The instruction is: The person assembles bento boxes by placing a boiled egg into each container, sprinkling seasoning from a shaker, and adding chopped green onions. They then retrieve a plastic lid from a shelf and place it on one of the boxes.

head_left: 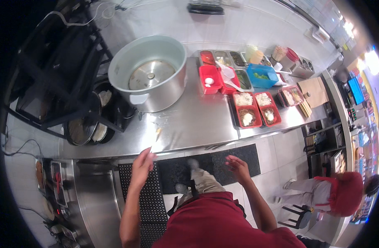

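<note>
My left hand (143, 163) is in front of the steel counter (197, 118), its fingers curled together. A thin pale streak with a yellowish tip (158, 131) runs up from the fingertips over the counter's glare; whether it is a held utensil is hard to make out. My right hand (237, 166) hangs in the air over the dark floor mat, fingers apart and holding nothing. Beyond it on the counter stand two red meal boxes, a left box (248, 110) and a right box (269, 108), each with rice and a brown dish topped with something white.
A big round metal pot (156, 97) stands at the back left, beside a black rack (53, 82) with pans. Behind the boxes are a red bin with eggs (210, 84), a blue bin (261, 80) and a lidded meal box (291, 96). A person in red (346, 194) is at right, near a stool (297, 217).
</note>
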`<state>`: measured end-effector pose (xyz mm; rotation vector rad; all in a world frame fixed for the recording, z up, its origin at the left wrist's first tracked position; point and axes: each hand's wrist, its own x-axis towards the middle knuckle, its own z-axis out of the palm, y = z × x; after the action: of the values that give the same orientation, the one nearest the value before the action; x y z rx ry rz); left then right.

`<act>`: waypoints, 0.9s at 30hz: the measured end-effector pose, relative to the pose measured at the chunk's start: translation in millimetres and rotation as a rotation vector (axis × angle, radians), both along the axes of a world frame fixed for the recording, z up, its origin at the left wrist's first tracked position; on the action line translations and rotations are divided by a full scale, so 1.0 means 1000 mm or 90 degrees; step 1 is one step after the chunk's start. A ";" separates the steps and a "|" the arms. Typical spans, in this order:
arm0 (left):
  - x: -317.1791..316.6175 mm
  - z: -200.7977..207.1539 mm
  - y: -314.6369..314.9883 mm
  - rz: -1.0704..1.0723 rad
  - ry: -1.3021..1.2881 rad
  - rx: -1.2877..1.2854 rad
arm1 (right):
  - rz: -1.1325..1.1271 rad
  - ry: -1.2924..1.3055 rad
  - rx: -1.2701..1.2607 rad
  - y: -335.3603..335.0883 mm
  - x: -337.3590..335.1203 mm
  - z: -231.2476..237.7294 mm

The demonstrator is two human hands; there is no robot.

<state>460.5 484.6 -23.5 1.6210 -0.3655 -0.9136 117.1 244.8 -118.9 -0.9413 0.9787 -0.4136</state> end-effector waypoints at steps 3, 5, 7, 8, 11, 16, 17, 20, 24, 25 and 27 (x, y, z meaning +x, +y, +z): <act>-0.031 0.014 -0.108 -0.150 -0.445 0.007 | -0.182 0.014 0.076 -0.008 -0.070 -0.024; -0.047 0.017 -0.172 -0.198 -0.586 0.057 | -0.248 0.043 0.103 -0.009 -0.109 -0.043; -0.053 0.012 -0.240 -0.182 -0.712 0.047 | -0.273 0.079 0.100 -0.014 -0.145 -0.061; -0.049 0.008 -0.274 -0.184 -0.779 0.069 | -0.276 0.110 0.094 -0.019 -0.164 -0.069; -0.026 -0.010 -0.372 -0.188 -0.887 0.206 | -0.296 0.158 0.042 -0.050 -0.219 -0.086; -0.011 -0.042 -0.471 -0.176 -0.733 0.422 | -0.279 0.184 -0.048 -0.134 -0.337 -0.073; -0.015 -0.047 -0.479 -0.165 -0.702 0.464 | -0.311 0.206 -0.051 -0.148 -0.358 -0.065; -0.018 -0.056 -0.491 -0.109 -0.666 0.502 | -0.416 0.208 0.001 -0.190 -0.405 -0.046; -0.005 -0.062 -0.487 -0.134 -0.664 0.547 | -0.405 0.211 0.029 -0.229 -0.425 -0.040; -0.002 -0.063 -0.485 -0.156 -0.680 0.549 | -0.410 0.200 0.047 -0.232 -0.424 -0.044; -0.001 -0.062 -0.485 -0.174 -0.711 0.566 | -0.433 0.184 0.072 -0.233 -0.419 -0.055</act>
<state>459.7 0.0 -85.2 2.8961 -1.0587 -0.2309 -301.9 12.1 -173.5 -0.5511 1.5735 -0.7946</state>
